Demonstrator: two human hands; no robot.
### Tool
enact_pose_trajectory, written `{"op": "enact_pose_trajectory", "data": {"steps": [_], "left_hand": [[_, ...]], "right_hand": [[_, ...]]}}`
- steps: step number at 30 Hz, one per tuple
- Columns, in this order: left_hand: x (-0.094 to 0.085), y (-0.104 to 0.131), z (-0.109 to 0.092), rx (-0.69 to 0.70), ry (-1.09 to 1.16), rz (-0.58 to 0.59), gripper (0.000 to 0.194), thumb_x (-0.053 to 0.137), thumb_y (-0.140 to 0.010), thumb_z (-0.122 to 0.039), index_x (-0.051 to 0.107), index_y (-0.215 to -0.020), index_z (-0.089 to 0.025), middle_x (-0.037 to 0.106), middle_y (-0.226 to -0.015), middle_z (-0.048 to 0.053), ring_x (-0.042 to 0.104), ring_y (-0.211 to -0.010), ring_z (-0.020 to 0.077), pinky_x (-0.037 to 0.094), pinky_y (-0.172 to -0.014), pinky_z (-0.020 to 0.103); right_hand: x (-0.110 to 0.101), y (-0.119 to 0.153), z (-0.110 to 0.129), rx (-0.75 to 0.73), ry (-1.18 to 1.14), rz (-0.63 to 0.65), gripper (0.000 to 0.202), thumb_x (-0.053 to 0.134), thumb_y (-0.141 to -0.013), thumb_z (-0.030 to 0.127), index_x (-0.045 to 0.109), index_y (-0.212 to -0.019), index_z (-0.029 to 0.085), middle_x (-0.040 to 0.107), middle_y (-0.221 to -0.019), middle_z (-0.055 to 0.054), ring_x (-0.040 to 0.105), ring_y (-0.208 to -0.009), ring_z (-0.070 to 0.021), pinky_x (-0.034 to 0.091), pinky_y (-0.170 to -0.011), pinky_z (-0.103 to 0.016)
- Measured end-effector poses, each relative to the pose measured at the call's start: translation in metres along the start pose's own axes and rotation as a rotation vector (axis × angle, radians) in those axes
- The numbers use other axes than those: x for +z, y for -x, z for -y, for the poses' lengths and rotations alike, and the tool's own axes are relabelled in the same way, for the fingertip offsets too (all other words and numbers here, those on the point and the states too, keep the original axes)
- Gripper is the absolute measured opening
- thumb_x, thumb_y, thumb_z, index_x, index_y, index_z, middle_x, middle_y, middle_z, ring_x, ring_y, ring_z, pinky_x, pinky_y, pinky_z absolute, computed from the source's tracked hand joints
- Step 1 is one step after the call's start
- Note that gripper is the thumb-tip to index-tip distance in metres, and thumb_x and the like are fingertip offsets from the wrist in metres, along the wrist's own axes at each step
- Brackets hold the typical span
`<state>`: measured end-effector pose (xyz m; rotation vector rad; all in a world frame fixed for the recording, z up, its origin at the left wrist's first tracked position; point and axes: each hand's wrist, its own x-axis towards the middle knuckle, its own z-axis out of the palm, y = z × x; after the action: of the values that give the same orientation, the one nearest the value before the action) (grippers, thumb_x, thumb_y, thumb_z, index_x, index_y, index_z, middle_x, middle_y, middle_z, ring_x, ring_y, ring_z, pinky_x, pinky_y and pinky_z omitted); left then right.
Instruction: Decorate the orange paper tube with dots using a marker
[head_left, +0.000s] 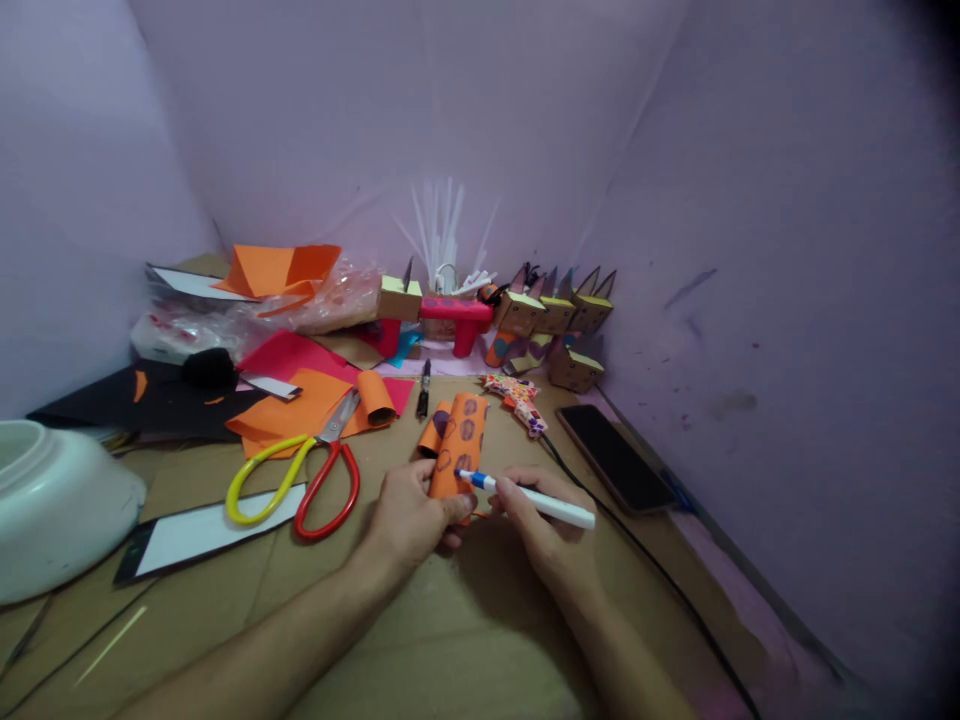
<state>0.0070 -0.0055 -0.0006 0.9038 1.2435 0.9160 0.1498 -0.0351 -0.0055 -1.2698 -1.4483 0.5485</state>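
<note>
My left hand (pixel 409 515) is closed around the lower end of an orange paper tube (pixel 469 425), which carries several dark purple spots and drawn outlines. In my right hand (pixel 551 535) is a white marker (pixel 551 505) with a blue collar, its tip touching the tube near one outline. Just behind the tube, a shorter orange roll (pixel 431 440) with a purple mark lies on the cardboard. A black marker pen (pixel 424 388) rests a little farther back. Left of my left hand lie scissors (pixel 330 430) with one yellow and one red handle.
A phone (pixel 619 460) and a black cable (pixel 645 555) lie at the right. Several cardboard animal heads (pixel 577 370) stand by the back wall near a pink tube figure (pixel 457 312). A white container (pixel 67 500) is at the left, and orange paper (pixel 292 405) lies behind the scissors.
</note>
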Motion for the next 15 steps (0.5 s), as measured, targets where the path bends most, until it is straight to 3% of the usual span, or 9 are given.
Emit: {"op": "enact_pose_trajectory", "data": {"steps": [6, 11, 15], "left_hand": [[0.0009, 0.0009, -0.0026, -0.025, -0.015, -0.003, 0.022, 0.071, -0.062, -0.008, 0.062, -0.082, -0.010, 0.060, -0.047, -0.002, 0.050, -0.033, 0.0095, 0.043, -0.031, 0.020], [0.0014, 0.0036, -0.0065, -0.020, -0.004, -0.024, 0.025, 0.076, -0.056, -0.006, 0.063, -0.078, -0.010, 0.061, -0.050, -0.001, 0.052, -0.035, 0.0100, 0.045, -0.032, 0.020], [0.0002, 0.0029, -0.0034, -0.011, 0.009, -0.008, 0.025, 0.075, -0.057, -0.008, 0.063, -0.080, -0.010, 0.061, -0.050, -0.001, 0.052, -0.035, 0.0101, 0.045, -0.033, 0.020]], "right_hand": [[-0.0006, -0.0015, -0.0011, -0.017, 0.002, -0.046, 0.019, 0.061, -0.081, 0.032, 0.070, -0.073, 0.017, 0.069, -0.058, -0.002, 0.062, -0.051, -0.0155, 0.047, -0.049, -0.024], [-0.0015, -0.0006, 0.0002, -0.002, 0.010, 0.002, 0.021, 0.061, -0.080, 0.033, 0.068, -0.066, 0.018, 0.065, -0.053, 0.000, 0.057, -0.046, -0.0142, 0.043, -0.045, -0.023], [-0.0027, -0.0003, -0.0007, 0.044, -0.025, -0.045, 0.022, 0.061, -0.081, 0.036, 0.068, -0.068, 0.019, 0.067, -0.055, -0.001, 0.060, -0.048, -0.0154, 0.043, -0.045, -0.023]]}}
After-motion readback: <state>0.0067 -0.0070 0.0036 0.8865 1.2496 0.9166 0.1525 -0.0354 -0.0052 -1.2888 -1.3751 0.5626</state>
